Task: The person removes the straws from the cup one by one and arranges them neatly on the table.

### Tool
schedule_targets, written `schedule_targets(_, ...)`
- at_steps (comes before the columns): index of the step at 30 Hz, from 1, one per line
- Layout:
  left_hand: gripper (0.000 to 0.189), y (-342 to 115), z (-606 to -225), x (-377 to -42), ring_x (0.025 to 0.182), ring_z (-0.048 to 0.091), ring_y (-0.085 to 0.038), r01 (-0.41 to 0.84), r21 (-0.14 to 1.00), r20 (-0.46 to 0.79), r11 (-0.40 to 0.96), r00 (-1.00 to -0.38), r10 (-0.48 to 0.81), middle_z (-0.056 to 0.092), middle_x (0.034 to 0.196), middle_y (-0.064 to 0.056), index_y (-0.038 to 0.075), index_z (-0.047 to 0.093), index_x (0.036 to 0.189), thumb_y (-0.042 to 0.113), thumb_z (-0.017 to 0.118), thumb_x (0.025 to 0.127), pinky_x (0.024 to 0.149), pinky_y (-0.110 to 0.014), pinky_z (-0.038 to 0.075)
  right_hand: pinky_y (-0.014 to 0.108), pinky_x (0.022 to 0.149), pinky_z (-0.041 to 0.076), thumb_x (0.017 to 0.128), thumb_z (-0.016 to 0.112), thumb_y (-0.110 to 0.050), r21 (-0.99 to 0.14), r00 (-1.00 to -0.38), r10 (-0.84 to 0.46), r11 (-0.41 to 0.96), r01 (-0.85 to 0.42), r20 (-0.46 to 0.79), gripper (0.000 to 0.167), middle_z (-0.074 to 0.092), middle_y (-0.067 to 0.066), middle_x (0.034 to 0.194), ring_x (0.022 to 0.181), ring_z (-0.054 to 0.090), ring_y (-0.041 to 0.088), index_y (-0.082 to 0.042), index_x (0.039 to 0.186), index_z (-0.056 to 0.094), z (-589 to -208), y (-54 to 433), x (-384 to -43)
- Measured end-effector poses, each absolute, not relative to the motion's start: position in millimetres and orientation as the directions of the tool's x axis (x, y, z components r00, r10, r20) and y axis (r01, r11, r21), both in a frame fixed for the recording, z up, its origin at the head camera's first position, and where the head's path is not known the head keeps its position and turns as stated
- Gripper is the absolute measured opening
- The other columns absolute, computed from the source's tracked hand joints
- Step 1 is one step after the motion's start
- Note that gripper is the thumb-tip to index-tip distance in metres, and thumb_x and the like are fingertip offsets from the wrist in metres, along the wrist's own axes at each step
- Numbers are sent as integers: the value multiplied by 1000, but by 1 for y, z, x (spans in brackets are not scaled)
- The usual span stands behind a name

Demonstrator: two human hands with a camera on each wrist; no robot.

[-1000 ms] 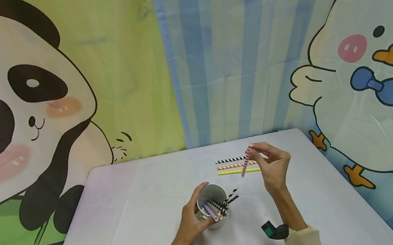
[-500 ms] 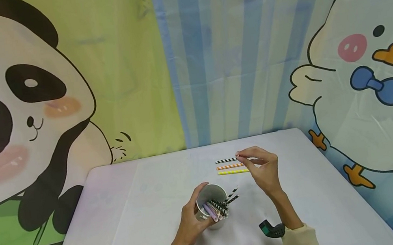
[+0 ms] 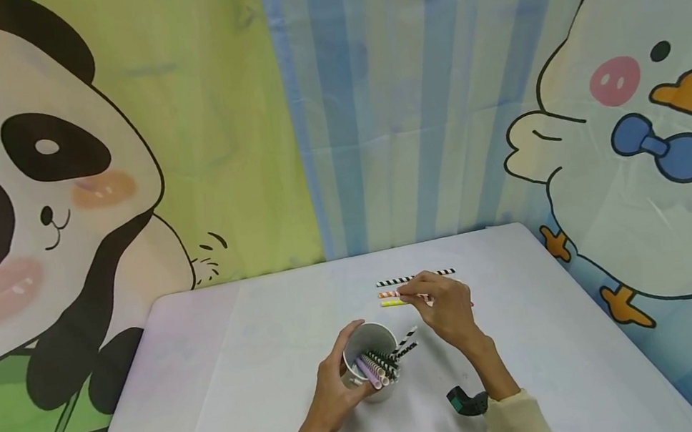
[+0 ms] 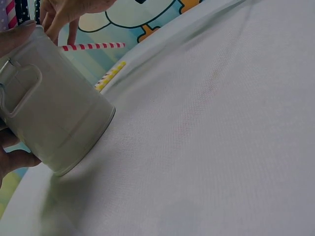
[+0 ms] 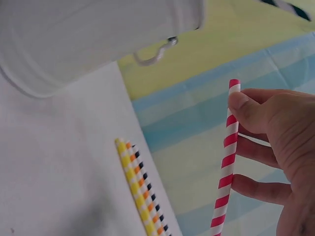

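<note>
A white metal pail (image 4: 64,113) with small side handles stands tilted, gripped by my left hand (image 3: 331,391). Several patterned paper straws (image 3: 374,367), lilac, beige and black-and-white among them, lean inside it. Between thumb and fingers, my right hand (image 3: 451,307) pinches a red-and-white striped straw (image 5: 227,152) near one end. That straw is mostly hidden by the hand in the head view. Side by side on the table beyond the pail lie a yellow straw (image 5: 132,182), an orange striped straw (image 5: 143,184) and a black-and-white straw (image 3: 393,281), partly covered by the right hand.
The white table (image 3: 242,373) reaches back to curtains printed with a panda (image 3: 53,209) and a white bird (image 3: 650,207). Two black-and-white straws (image 3: 405,342) stick out past the pail's right rim. A dark camera (image 3: 466,401) sits at the right wrist.
My right hand has moved left and turned, bringing the red striped straw from upright to lying across, low over the row of straws. The left hand and pail stay in place.
</note>
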State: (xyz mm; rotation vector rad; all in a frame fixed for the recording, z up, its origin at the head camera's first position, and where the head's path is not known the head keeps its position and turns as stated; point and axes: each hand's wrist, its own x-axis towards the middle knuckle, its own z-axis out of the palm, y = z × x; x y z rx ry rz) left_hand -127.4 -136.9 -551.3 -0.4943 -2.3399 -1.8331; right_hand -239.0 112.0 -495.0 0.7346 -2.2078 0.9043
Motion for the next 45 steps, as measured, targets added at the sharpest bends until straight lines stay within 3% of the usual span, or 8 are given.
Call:
schedule_targets(4, 103, -137, -551, -127, 138, 62, -46, 335, 919, 301, 210, -937, 176, 61, 155, -18, 29, 40, 168, 5, 87, 79, 117, -61, 52, 19, 55, 38, 83, 94, -17, -367, -664, -288, 651, -664, 690, 16, 78, -11, 88, 66, 61, 6, -24, 97, 90, -507, 110, -243)
schedule_targets(16, 104, -137, -551, -126, 139, 61, -44, 330, 924, 296, 194, -937, 183, 59, 157, -21, 22, 40, 169, -3, 82, 77, 119, -61, 50, 21, 53, 39, 81, 95, -15, -289, -709, -393, 716, -636, 586, 16, 75, -13, 84, 71, 69, 8, -27, 90, 89, -522, 103, -245)
schedule_targets(22, 105, -137, -552, -126, 140, 62, -36, 316, 927, 283, 202, -943, 176, 60, 157, -14, 34, 40, 167, 2, 85, 78, 119, -60, 50, 23, 54, 39, 80, 95, -9, -264, -721, -419, 732, -628, 552, 21, 74, -12, 82, 71, 68, 10, -27, 89, 88, -531, 100, -245)
schedule_targets(29, 103, -137, -551, -126, 140, 62, -41, 324, 925, 292, 200, -940, 175, 60, 157, -17, 22, 41, 168, 2, 84, 77, 119, -60, 50, 29, 57, 45, 81, 92, -6, -264, -726, -435, 730, -631, 532, 23, 74, -11, 84, 76, 72, 14, -26, 91, 88, -536, 96, -247)
schedule_targets(37, 103, -136, -551, -124, 140, 61, -46, 307, 932, 275, 193, -945, 174, 59, 158, -19, 23, 41, 168, 2, 83, 76, 120, -62, 49, 31, 57, 47, 81, 91, -7, -227, -744, -451, 759, -610, 492, 24, 76, -11, 88, 81, 73, 15, -27, 93, 88, -542, 92, -249)
schedule_targets(45, 104, -136, -549, -125, 139, 62, -43, 308, 931, 276, 194, -945, 176, 60, 157, -18, 26, 41, 168, -1, 80, 75, 119, -60, 51, 30, 57, 47, 86, 85, -17, -221, -746, -460, 760, -611, 482, 11, 76, -9, 88, 80, 72, 15, -26, 93, 88, -544, 89, -252)
